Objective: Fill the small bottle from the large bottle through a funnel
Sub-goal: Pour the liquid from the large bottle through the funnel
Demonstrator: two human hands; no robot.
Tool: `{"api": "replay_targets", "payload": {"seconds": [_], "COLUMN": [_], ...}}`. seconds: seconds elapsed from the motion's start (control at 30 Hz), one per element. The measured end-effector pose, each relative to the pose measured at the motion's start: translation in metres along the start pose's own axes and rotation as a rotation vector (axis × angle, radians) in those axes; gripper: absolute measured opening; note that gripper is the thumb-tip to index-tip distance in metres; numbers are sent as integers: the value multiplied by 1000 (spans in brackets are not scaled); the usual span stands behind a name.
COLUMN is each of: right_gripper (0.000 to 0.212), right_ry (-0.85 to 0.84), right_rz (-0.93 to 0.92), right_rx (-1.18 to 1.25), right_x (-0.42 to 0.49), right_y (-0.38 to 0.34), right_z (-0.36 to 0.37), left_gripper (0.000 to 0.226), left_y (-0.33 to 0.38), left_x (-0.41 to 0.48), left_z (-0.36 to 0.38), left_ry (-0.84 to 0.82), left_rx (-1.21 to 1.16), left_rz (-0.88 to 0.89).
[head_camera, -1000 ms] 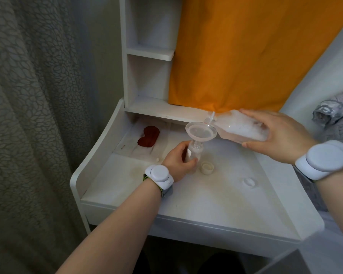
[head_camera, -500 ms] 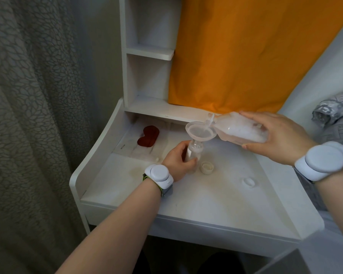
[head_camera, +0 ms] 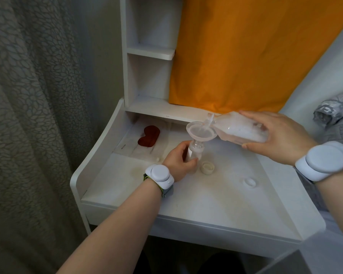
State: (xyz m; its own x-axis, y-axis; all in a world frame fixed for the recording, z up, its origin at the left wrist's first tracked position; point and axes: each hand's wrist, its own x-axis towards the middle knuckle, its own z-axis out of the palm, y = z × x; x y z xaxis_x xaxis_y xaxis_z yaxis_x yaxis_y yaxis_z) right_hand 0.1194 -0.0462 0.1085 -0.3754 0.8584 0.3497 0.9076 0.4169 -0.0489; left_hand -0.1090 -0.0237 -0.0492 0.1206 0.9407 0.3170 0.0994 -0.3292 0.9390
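Head view: pouring now, right hand (head_camera: 275, 137) wrapped around tilted clear plastic large bottle (head_camera: 242, 129), spout over translucent funnel (head_camera: 201, 132), left hand (head_camera: 179, 161) gripping small clear bottle (head_camera: 195, 153) on white desk (head_camera: 206, 198); probably needing slow, steady tilting next.

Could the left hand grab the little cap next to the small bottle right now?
Probably not yet. The cap sits close beside the left hand with nothing between them, but that hand's grip is busy steadying the small bottle under the funnel.
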Motion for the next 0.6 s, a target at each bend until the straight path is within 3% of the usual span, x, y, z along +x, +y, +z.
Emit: {"api": "replay_targets", "payload": {"seconds": [0.6], "right_gripper": [76], "right_ry": [9], "right_rz": [-6], "right_rx": [0], "right_x": [1], "right_y": [2], "right_z": [0], "left_gripper": [41], "left_y": [-1], "left_x": [0], "left_z": [0], "left_ry": [-15], "left_rx": [-11], "left_rz": [7]}}
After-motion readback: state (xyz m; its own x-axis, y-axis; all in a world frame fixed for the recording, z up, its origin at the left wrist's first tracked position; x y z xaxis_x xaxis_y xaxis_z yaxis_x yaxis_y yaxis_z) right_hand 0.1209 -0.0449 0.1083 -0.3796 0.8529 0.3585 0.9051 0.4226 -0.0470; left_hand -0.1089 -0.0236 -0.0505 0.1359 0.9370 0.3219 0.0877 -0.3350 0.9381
